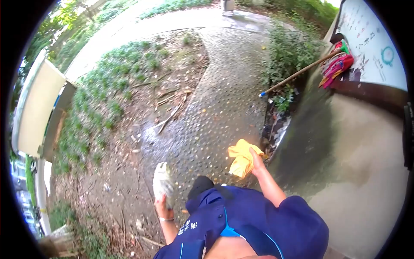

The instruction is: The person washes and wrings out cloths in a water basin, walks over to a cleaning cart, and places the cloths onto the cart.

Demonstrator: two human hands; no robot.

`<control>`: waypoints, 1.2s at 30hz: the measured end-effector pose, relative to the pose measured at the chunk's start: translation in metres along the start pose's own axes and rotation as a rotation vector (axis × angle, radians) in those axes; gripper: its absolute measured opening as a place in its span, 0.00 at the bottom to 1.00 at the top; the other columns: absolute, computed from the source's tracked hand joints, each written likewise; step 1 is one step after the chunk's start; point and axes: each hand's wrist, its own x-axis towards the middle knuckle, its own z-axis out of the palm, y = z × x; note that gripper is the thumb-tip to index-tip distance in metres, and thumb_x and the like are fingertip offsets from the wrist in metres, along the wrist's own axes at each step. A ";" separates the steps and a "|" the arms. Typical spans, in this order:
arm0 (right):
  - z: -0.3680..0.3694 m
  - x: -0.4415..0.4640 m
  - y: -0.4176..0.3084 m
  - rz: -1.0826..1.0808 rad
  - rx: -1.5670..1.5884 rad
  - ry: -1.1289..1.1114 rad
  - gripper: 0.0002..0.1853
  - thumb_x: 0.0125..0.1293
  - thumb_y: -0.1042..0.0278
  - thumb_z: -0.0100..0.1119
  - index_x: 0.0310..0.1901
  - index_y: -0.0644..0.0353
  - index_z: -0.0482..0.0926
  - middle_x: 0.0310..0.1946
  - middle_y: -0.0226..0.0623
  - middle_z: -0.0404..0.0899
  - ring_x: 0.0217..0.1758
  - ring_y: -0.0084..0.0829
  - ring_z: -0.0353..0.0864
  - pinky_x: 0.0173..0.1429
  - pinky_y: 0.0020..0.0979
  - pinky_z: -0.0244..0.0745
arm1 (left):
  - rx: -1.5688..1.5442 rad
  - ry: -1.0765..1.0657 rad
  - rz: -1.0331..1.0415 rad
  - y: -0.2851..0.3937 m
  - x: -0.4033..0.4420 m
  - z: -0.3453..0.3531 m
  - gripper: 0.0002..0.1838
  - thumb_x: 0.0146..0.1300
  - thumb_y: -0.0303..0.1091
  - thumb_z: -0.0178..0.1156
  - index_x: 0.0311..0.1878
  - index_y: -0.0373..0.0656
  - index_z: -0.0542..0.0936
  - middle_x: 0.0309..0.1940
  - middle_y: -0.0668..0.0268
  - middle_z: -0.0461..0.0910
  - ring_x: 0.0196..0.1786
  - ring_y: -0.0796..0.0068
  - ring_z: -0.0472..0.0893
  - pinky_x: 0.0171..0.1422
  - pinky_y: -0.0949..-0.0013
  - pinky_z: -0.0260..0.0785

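Right hand [257, 162] pinches a crumpled yellow cloth [241, 159] by one side over the pebbled grey path [211, 125], seemingly so it hangs free; left hand [164, 208] clasps a pale, crumpled, plastic-looking bundle [162, 179] low down, probably for steadiness.

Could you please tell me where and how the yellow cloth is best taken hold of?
The yellow cloth is probably best pinched by its lower left folds, coming from the side of the left hand: the right hand holds its right edge, while those crumpled folds stick out uncovered.
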 end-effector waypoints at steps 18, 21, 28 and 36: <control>0.028 0.063 -0.055 0.009 -0.473 0.887 0.08 0.54 0.64 0.41 0.25 0.57 0.68 0.24 0.33 0.72 0.28 0.31 0.72 0.31 0.29 0.67 | -1.055 -2.031 0.206 0.260 0.339 0.360 0.14 0.57 0.39 0.47 0.47 0.52 0.68 0.41 0.55 0.70 0.20 0.67 0.71 0.19 0.71 0.62; -0.143 0.117 0.018 -0.043 -0.199 0.743 0.10 0.52 0.66 0.48 0.33 0.63 0.71 0.30 0.35 0.73 0.33 0.30 0.72 0.38 0.26 0.67 | -1.127 -2.348 0.414 0.286 0.364 0.438 0.13 0.60 0.30 0.36 0.42 0.35 0.66 0.46 0.55 0.67 0.24 0.60 0.72 0.25 0.68 0.63; -0.083 0.310 -0.121 -0.018 -0.315 0.795 0.13 0.52 0.67 0.50 0.38 0.65 0.70 0.35 0.36 0.72 0.36 0.29 0.72 0.41 0.27 0.66 | -0.998 -1.875 0.968 0.275 0.463 0.565 0.12 0.57 0.28 0.44 0.45 0.42 0.70 0.49 0.69 0.68 0.21 0.75 0.70 0.22 0.83 0.57; 0.051 0.541 -0.365 -0.258 -0.638 0.742 0.22 0.50 0.70 0.54 0.47 0.70 0.65 0.43 0.38 0.69 0.44 0.29 0.69 0.47 0.29 0.64 | -0.878 -1.916 1.228 0.294 0.596 0.671 0.15 0.54 0.22 0.36 0.46 0.37 0.65 0.40 0.58 0.65 0.25 0.61 0.72 0.27 0.70 0.63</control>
